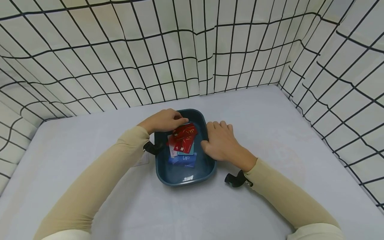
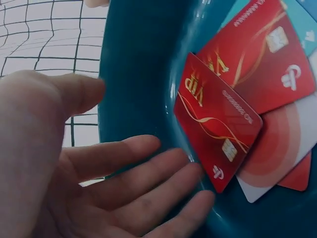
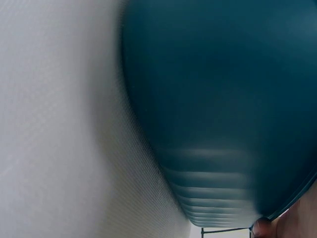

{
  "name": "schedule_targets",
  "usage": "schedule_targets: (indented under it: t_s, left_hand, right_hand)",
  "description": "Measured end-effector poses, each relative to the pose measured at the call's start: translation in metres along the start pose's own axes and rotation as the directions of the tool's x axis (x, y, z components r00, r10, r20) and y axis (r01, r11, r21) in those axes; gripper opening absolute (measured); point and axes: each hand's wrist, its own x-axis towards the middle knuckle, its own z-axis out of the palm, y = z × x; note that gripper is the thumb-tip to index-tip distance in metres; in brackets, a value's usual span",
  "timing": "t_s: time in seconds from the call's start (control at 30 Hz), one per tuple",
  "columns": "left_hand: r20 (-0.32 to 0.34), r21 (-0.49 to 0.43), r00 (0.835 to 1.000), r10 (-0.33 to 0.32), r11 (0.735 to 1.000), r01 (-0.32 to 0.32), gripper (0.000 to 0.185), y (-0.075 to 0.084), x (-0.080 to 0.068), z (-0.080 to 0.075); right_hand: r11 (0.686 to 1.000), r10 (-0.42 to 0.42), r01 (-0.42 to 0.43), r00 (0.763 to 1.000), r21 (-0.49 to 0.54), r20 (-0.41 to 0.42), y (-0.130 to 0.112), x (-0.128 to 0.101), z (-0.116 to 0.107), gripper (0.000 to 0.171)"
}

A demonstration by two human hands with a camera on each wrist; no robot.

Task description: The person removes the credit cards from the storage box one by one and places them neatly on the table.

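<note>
A dark teal tray [image 1: 180,180] sits on the white table and holds several cards. A red VIP card [image 1: 186,132] lies on top, over a white-and-pink card [image 1: 172,151] and a blue VIP card [image 1: 183,159]. My left hand [image 1: 168,120] reaches over the tray's far left corner. In the left wrist view its fingers [image 2: 148,183] are spread and relaxed against the tray wall [image 2: 138,74], just short of the red VIP card [image 2: 218,129]. My right hand [image 1: 220,141] lies flat against the tray's right rim, fingers straight. The right wrist view shows only the tray's outer wall [image 3: 218,99].
White cloth walls with a black grid [image 1: 192,50] enclose the table on three sides. A small clear flat piece [image 1: 142,160] lies on the table by the tray's left edge. Black camera mounts [image 1: 237,180] sit on both wrists.
</note>
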Motion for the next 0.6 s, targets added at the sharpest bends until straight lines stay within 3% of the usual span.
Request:
schedule_targets:
  t_s: [0.23, 0.4, 0.6]
  left_hand:
    - [0.090, -0.007, 0.995, -0.046, 0.999, 0.046, 0.066, 0.0047, 0.0018, -0.0023]
    - [0.148, -0.072, 0.987, -0.057, 0.995, 0.068, 0.070, 0.0014, 0.0023, -0.0021]
    - [0.160, -0.160, 0.986, -0.047, 0.984, 0.073, 0.071, -0.0031, 0.0065, 0.0012]
  right_hand:
    - [1.000, -0.004, 0.004, 1.000, 0.007, 0.002, 0.0000, 0.0001, 0.0000, 0.027]
    - [1.000, -0.008, 0.008, 1.000, 0.009, -0.007, 0.0002, 0.0004, 0.0013, 0.027]
    - [1.000, -0.008, 0.009, 1.000, 0.012, -0.022, 0.0012, 0.0009, 0.0025, 0.028]
